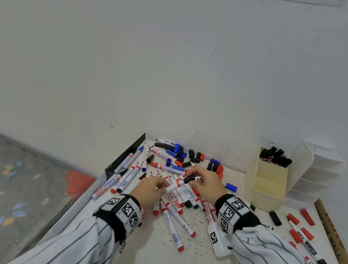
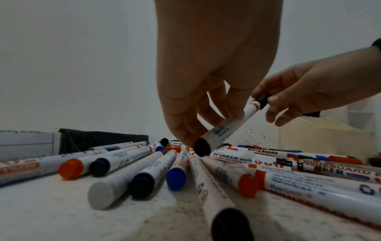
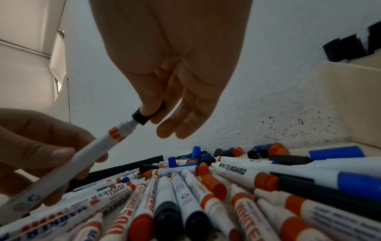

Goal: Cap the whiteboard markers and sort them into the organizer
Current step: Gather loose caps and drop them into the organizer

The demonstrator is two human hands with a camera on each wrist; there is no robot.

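My left hand (image 1: 151,188) grips the barrel of a white whiteboard marker (image 1: 175,186) (image 2: 226,128) (image 3: 90,148) just above the pile. My right hand (image 1: 204,181) pinches a black cap (image 1: 189,178) (image 2: 262,99) (image 3: 142,117) on the marker's tip end; the cap sits partly over the tip. Several loose markers (image 1: 170,212) with red, black and blue ends lie beneath both hands. The cream organizer (image 1: 269,183) stands at the back right, with several black-capped markers (image 1: 275,156) in its rear compartment.
Loose caps (image 1: 196,156) in black, blue and red lie near the wall, more red caps (image 1: 307,216) lie to the right. A white tiered shelf (image 1: 317,172) stands beside the organizer. The table's left edge (image 1: 103,180) drops to the floor. A wooden ruler (image 1: 333,234) lies far right.
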